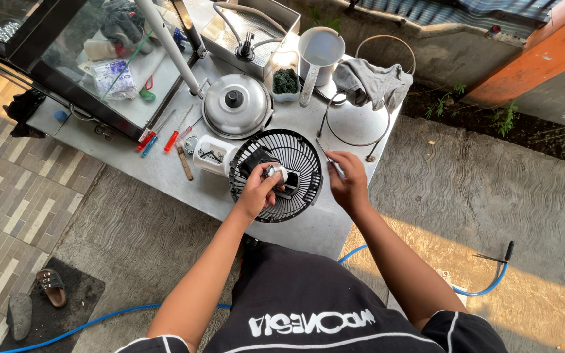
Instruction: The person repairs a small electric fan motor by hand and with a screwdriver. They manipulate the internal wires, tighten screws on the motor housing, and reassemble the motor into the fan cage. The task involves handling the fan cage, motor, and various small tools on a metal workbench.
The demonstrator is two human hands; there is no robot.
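Near the middle of the frame, a round black wire fan grille (299, 160) lies flat on a grey metal tabletop (322, 225), its thin ribs spreading from the hub to a circular rim. At its centre sits a blocky black-and-white motor housing (281, 175), which hides part of the ribs. A white plastic base piece (209, 155) adjoins the grille on its left edge.

The person's left hand (255, 191) reaches in from below and is clamped on the motor housing, thumb and fingers wrapped around its pale end. The right hand (348, 180) rests just right of the grille rim, fingers pinched together on a slim screwdriver (329, 159) whose shaft points toward the upper left, over the edge of the grille.

Above the grille, a round steel pot lid with a black knob (235, 104) lies on the table. Left of it lie red-handled and blue-handled screwdrivers (158, 138). Toward the top centre stands a white plastic jug (318, 55), with a crumpled grey cloth (371, 82) to its right, draped over a bare wire ring guard (361, 124). A blue hose (479, 287) trails across the concrete floor at the lower right.
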